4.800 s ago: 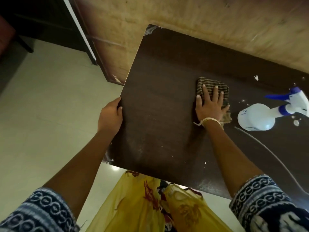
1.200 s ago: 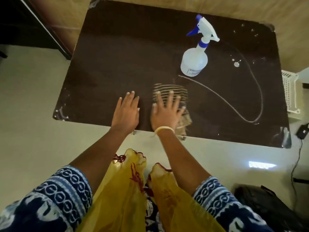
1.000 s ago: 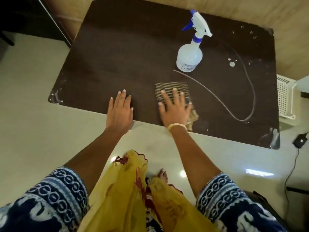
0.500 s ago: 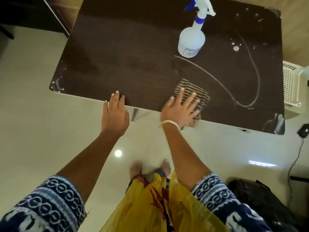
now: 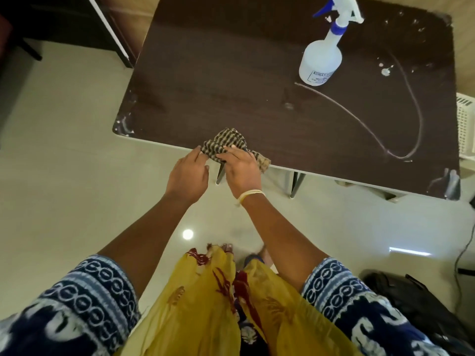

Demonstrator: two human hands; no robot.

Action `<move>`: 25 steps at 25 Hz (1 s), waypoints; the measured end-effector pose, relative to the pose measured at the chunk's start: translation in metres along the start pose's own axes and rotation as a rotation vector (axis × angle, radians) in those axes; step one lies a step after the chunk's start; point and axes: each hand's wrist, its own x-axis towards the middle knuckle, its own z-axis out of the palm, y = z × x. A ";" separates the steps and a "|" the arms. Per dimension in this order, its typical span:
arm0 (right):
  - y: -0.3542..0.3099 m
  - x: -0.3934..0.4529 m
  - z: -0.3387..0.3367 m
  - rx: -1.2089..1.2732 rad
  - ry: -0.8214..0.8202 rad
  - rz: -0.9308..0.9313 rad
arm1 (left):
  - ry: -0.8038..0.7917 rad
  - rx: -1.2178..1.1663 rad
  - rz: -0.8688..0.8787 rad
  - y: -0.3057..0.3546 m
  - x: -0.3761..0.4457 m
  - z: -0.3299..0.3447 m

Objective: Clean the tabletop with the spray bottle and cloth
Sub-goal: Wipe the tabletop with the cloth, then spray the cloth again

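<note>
- Dark wood-grain surface carries the bottle at the far right; cloth sits bunched at the near edge, part hanging off past the rim.
- Right hand: fingers curled over the cloth, grip clenched on it, pinning it at the edge.
- Left hand: fingertips at the cloth's left end, seemingly pinching a corner; grip looks closed on the fabric, tho thumb side is hidden.
- Why held so, prob.: both hands gather or refold the cloth at the rim, maybe to catch swept crumbs or turn up a fresh face before another pass.
- Bottle stands upright, untouched, well apart from both hands; white body, blue collar + trigger, nozzle pointing left. Translucent, so the fill level can't be read; label text too small.
- Thin cord loops across the right part of the surface, one end near the bottle's base. Likely to snag a wipe there.
- White specks remain near the far right corner, by the bottle; that patch looks unwiped. Left and middle look cleaner, w/ faint smears.
- White slatted basket sits just beside the surface's right edge; contents not visible.
- Black bag on the floor at lower right.
</note>
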 end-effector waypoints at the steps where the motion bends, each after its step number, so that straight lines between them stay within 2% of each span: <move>1: -0.002 -0.004 -0.008 0.030 -0.007 0.028 | 0.003 -0.040 0.009 0.002 0.002 -0.005; 2: -0.005 -0.006 -0.017 0.091 -0.024 0.090 | 0.004 -0.078 0.019 0.006 0.005 -0.010; 4: -0.015 0.000 -0.036 0.283 -0.057 0.344 | 0.005 -0.157 0.032 0.014 0.015 -0.021; 6: -0.019 0.020 -0.054 0.621 0.006 0.609 | -0.010 -0.317 -0.002 0.024 0.030 -0.032; 8: -0.019 0.043 -0.070 1.044 0.077 0.785 | -0.086 -0.600 -0.126 0.037 0.047 -0.046; 10: -0.019 0.059 -0.087 1.414 0.049 0.890 | -0.208 -0.962 -0.362 0.051 0.063 -0.059; 11: -0.021 0.065 -0.096 1.513 0.018 0.920 | -0.270 -1.121 -0.473 0.057 0.071 -0.066; 13: -0.018 0.076 -0.109 1.660 -0.019 0.907 | -0.409 -1.346 -0.578 0.063 0.084 -0.076; 14: -0.015 0.082 -0.113 1.697 -0.021 0.883 | -0.496 -1.452 -0.570 0.066 0.090 -0.077; 15: -0.013 0.086 -0.117 1.691 -0.011 0.876 | -0.566 -1.558 -0.544 0.071 0.094 -0.079; 17: -0.008 0.100 -0.123 1.623 -0.047 0.896 | -0.595 -1.754 -0.533 0.089 0.107 -0.081; 19: 0.003 0.117 -0.128 1.494 -0.043 0.880 | -0.504 -1.845 -0.537 0.109 0.127 -0.079; 23: 0.044 0.158 -0.149 0.930 0.152 0.740 | -0.276 -1.834 -0.613 0.138 0.175 -0.065; 25: 0.074 0.172 -0.161 0.723 0.237 0.803 | -0.242 -1.860 -0.673 0.152 0.195 -0.062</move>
